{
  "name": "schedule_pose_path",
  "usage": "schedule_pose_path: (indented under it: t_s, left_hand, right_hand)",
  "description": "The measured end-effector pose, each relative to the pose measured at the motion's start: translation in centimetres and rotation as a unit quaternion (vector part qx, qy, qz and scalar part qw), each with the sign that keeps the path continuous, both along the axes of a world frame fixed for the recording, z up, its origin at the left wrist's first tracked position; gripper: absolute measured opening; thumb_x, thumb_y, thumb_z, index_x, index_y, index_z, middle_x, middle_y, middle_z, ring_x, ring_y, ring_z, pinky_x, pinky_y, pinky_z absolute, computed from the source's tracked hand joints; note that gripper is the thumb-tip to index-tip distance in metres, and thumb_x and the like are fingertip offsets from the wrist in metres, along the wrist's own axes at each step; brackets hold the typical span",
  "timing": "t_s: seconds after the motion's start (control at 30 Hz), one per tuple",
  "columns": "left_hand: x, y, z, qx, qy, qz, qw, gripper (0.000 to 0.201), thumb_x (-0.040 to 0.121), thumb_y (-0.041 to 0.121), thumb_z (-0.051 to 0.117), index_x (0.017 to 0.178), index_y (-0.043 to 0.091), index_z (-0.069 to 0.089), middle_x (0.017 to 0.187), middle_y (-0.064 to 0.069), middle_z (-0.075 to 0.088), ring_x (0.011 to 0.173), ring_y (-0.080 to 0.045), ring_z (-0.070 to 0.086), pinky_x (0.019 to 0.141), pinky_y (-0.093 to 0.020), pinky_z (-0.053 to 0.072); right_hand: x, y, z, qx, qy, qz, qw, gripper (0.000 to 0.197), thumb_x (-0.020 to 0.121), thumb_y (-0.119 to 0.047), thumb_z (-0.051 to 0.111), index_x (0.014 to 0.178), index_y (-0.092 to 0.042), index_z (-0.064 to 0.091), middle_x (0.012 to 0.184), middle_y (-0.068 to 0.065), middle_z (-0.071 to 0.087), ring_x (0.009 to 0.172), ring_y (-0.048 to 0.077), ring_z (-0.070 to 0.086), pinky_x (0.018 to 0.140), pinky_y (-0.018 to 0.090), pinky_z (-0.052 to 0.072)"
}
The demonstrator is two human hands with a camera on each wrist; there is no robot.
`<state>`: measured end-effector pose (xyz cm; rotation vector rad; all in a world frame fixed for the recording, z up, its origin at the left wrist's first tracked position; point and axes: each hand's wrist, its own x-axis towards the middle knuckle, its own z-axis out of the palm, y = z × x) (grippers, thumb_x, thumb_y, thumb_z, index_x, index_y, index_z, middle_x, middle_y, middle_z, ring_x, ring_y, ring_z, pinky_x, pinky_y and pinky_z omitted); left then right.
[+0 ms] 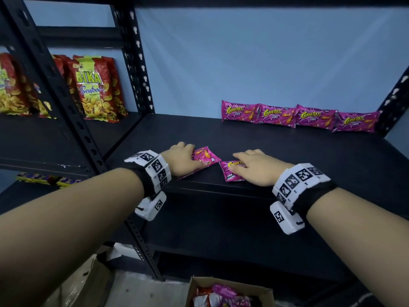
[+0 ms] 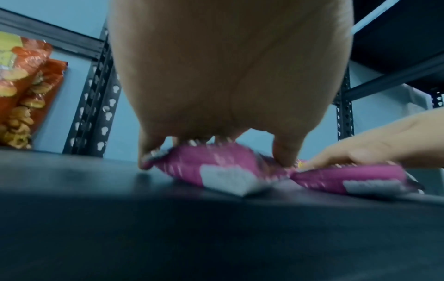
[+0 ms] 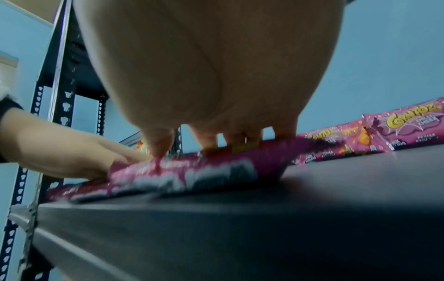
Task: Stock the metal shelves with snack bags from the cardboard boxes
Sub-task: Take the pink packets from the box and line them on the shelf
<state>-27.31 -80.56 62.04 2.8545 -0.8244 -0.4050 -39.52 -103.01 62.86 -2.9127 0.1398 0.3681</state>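
Left hand point(image 1: 182, 159) gripping shiny pink snack bag point(image 1: 204, 156), right hand point(image 1: 254, 167) pressing flat on second pink bag point(image 1: 229, 175); black metal shelf point(image 1: 287, 151) edge near, bags maybe slipping off.

Bare forearms point(image 1: 66, 218), black wrist straps point(image 1: 139, 180) w/ white blocks point(image 1: 155, 167) of b&w square markers, white box point(image 1: 285, 218) under each.

Head looks down on shelf point(image 1: 287, 151); 2 wrist views skim it close.

Blur is smearing print on the left pink Corntoz packet point(image 2: 204, 163). The bottom edge is cropping the cardboard box point(image 1: 264, 296).
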Motion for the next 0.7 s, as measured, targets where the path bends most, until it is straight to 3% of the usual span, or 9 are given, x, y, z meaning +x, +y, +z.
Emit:
schedule_pose_path:
  t_s: [0.03, 0.1, 0.17, 0.23, 0.33, 0.47, 0.53, 0.63, 0.7]
  left_hand:
    - [0.5, 0.2, 0.6, 0.016, -0.008, -0.004, 1.000, 0.077, 0.089, 0.067, 0.056, 0.147, 0.017, 0.045, 0.140, -0.010, 0.047, 0.130, -0.030, 0.050, 0.108, -0.045, 0.044]
    - [1.1, 0.6, 1.7, 0.032, -0.008, -0.020, 0.999, 0.067, 0.081, 0.066, 0.064, 0.123, 0.015, 0.061, 0.118, -0.004, 0.059, 0.104, -0.021, 0.061, 0.091, -0.040, 0.054]
    - [1.6, 0.6, 2.3, 0.038, 0.015, -0.024, 0.999, 0.057, 0.077, 0.063, 0.075, 0.108, 0.017, 0.065, 0.100, 0.001, 0.067, 0.088, -0.015, 0.064, 0.075, -0.033, 0.054]
    - [1.9, 0.4, 2.7, 0.040, 0.043, -0.017, 0.998, 0.052, 0.073, 0.060, 0.083, 0.094, 0.017, 0.062, 0.088, 0.003, 0.068, 0.077, -0.013, 0.062, 0.064, -0.029, 0.047]
    - [2.2, -0.1, 3.5, 0.034, 0.056, -0.011, 0.998, 0.057, 0.066, 0.053, 0.091, 0.089, 0.016, 0.055, 0.081, -0.001, 0.064, 0.069, -0.016, 0.057, 0.060, -0.029, 0.043]
    - [2.3, -0.8, 5.0, 0.058, 0.047, -0.019, 0.997, 0.056, 0.069, 0.050, 0.090, 0.099, 0.020, 0.054, 0.093, 0.002, 0.062, 0.080, -0.015, 0.058, 0.064, -0.030, 0.044]
    - [2.5, -1.2, 5.6, 0.066, 0.053, -0.017, 0.996, 0.051, 0.075, 0.053, 0.086, 0.100, 0.019, 0.057, 0.090, 0.003, 0.063, 0.078, -0.015, 0.060, 0.065, -0.031, 0.046]
    - [2.9, -1.6, 6.0, 0.048, 0.068, 0.013, 0.996, 0.041, 0.084, 0.051, 0.079, 0.097, 0.017, 0.061, 0.088, -0.007, 0.072, 0.072, -0.019, 0.063, 0.067, -0.032, 0.050]
    - [3.4, -1.8, 6.4, 0.043, 0.064, 0.032, 0.997, 0.034, 0.088, 0.046, 0.074, 0.100, 0.016, 0.061, 0.093, -0.010, 0.073, 0.073, -0.019, 0.063, 0.067, -0.031, 0.050]
  right_hand:
    - [0.1, -0.4, 0.7, -0.001, 0.008, 0.010, 1.000, 0.071, 0.100, -0.060, 0.046, 0.160, -0.027, 0.028, 0.163, 0.001, 0.033, 0.151, 0.022, 0.024, 0.120, 0.046, 0.031]
    - [0.4, -1.0, 1.9, -0.012, 0.015, 0.034, 0.999, 0.073, 0.089, -0.055, 0.066, 0.152, -0.027, 0.041, 0.148, -0.001, 0.049, 0.133, 0.019, 0.045, 0.110, 0.040, 0.042]
    - [0.5, -1.2, 2.8, -0.009, 0.022, 0.050, 0.998, 0.074, 0.082, -0.054, 0.076, 0.145, -0.027, 0.048, 0.138, -0.004, 0.056, 0.115, 0.016, 0.053, 0.100, 0.035, 0.047]
    - [0.9, -1.5, 3.3, -0.013, 0.037, 0.064, 0.997, 0.076, 0.080, -0.055, 0.081, 0.142, -0.024, 0.050, 0.133, -0.005, 0.058, 0.108, 0.014, 0.055, 0.090, 0.031, 0.047]
    - [1.7, -1.8, 3.8, -0.017, 0.054, 0.075, 0.996, 0.070, 0.075, -0.055, 0.086, 0.124, -0.013, 0.060, 0.107, 0.002, 0.070, 0.081, 0.019, 0.065, 0.068, 0.031, 0.049]
    - [2.7, -2.5, 4.4, -0.010, 0.029, 0.102, 0.994, 0.063, 0.075, -0.046, 0.089, 0.110, -0.003, 0.059, 0.093, 0.005, 0.055, 0.067, 0.015, 0.050, 0.043, 0.022, 0.042]
    - [3.4, -3.3, 4.8, 0.014, 0.012, 0.113, 0.993, 0.059, 0.076, -0.042, 0.089, 0.107, -0.004, 0.056, 0.093, 0.004, 0.051, 0.066, 0.015, 0.049, 0.041, 0.017, 0.044]
    - [5.0, -4.3, 4.9, 0.027, -0.031, 0.128, 0.991, 0.051, 0.078, -0.048, 0.086, 0.086, -0.014, 0.048, 0.086, 0.002, 0.050, 0.070, 0.017, 0.046, 0.054, 0.030, 0.038]
    - [6.3, -4.8, 4.9, 0.027, -0.049, 0.138, 0.989, 0.047, 0.083, -0.049, 0.080, 0.083, -0.016, 0.047, 0.081, -0.001, 0.047, 0.071, 0.018, 0.045, 0.058, 0.033, 0.032]
